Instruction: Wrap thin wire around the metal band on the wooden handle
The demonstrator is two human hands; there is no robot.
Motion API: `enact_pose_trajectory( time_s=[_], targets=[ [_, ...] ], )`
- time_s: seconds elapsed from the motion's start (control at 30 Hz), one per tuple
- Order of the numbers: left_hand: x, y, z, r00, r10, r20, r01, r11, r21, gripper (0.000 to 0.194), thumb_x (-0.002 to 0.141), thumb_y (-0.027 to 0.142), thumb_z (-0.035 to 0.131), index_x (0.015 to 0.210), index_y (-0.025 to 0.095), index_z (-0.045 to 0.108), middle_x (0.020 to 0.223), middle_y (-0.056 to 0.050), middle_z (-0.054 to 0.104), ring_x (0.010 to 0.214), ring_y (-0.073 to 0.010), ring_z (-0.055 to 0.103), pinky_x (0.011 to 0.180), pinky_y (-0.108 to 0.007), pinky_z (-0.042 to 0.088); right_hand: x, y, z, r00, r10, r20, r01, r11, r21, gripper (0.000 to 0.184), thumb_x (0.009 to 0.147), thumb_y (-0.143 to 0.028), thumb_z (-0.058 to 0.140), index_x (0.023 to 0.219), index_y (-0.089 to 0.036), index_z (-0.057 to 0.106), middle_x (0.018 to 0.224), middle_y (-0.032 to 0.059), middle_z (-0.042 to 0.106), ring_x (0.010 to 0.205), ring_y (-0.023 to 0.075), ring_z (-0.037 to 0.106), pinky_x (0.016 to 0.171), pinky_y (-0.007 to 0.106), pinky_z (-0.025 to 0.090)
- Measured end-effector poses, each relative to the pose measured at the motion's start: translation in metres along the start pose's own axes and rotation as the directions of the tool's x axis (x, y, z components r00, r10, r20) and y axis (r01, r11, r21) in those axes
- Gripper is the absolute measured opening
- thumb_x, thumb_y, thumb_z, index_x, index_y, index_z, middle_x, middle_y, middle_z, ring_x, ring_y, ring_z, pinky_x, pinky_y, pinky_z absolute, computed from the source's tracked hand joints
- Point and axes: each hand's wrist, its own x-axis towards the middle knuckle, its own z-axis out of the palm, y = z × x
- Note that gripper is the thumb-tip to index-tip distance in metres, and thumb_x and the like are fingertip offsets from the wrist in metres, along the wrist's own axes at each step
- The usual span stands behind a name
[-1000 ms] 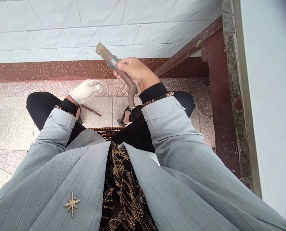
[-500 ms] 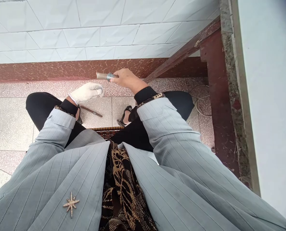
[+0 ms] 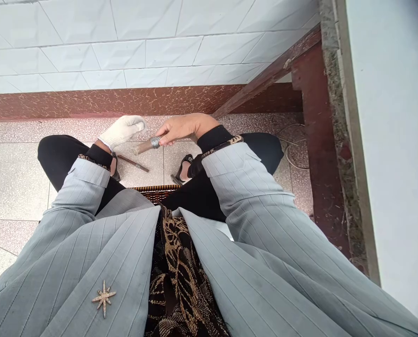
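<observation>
My right hand [image 3: 177, 128] is bare and wrapped round a short brown stick-like tool [image 3: 146, 145]. Silvery wire or a band circles the tool just beyond my fingers, and its paler, blurred end points left and slightly down. My left hand [image 3: 123, 129] wears a white knitted glove and is closed, with its fingertips pressed together. Whether something small sits in its fingers cannot be made out. The tool's pale end lies just below and to the right of the glove, with a small gap between them.
On the floor between my feet lies a thin brown rod [image 3: 134, 163]. A woven seat edge [image 3: 156, 188] shows under me. White wall tiles [image 3: 121, 54] rise ahead. To the right stand a dark red wooden frame [image 3: 317, 126] and a loose pale cable [image 3: 293, 159].
My right hand has come down, swinging the tool's end from above the glove to below it. My left hand has moved slightly left and up.
</observation>
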Motion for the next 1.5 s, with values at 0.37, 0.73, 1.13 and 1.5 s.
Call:
enact_pose_trajectory(
  time_s=[0.37,0.73,1.13,1.5],
  targets=[
    [-0.004,0.014,0.012,0.978,0.059,0.201,-0.026,0.986,-0.165,0.024,0.095,0.029,0.052,0.081,0.015,0.066,0.062,0.0,0.054,0.052,-0.0078,0.042,0.054,-0.022,0.035,0.0,0.017,-0.018,0.635,0.173,-0.753,0.09,0.951,0.294,0.027,0.094,-0.042,0.067,0.081,-0.019,0.061,0.074,0.0037,0.062,0.069,0.0131,0.053,0.065,0.029,0.043],
    [-0.003,0.012,0.008,0.98,0.028,0.199,-0.035,0.999,0.03,0.02,0.089,0.026,0.053,0.078,0.015,0.066,0.068,0.0,0.061,0.061,-0.01,0.049,0.064,-0.025,0.038,0.018,0.017,-0.001,0.864,0.136,-0.485,-0.288,0.923,-0.254,0.015,0.086,-0.033,0.074,0.084,-0.018,0.073,0.071,0.0039,0.06,0.076,0.02,0.058,0.069,0.033,0.04],
    [-0.001,-0.001,0.006,0.985,0.077,0.153,-0.079,0.997,0.005,0.017,0.089,0.027,0.055,0.08,0.015,0.064,0.072,0.0,0.059,0.065,-0.0107,0.05,0.063,-0.026,0.039,0.002,0.004,0.001,1.0,-0.01,-0.004,0.01,1.0,0.0,0.01,0.089,-0.022,0.068,0.092,-0.015,0.075,0.066,-0.0029,0.062,0.063,0.01,0.053,0.067,0.026,0.04],
    [-0.003,0.012,0.011,0.977,0.059,0.205,-0.022,0.984,-0.178,0.023,0.096,0.027,0.053,0.081,0.015,0.066,0.06,0.001,0.052,0.052,-0.0077,0.041,0.054,-0.022,0.035,-0.013,0.014,-0.019,0.615,0.235,-0.752,0.207,0.873,0.442,0.023,0.098,-0.037,0.067,0.081,-0.022,0.06,0.082,0.0056,0.066,0.072,0.0139,0.053,0.065,0.027,0.044]
  ],
)
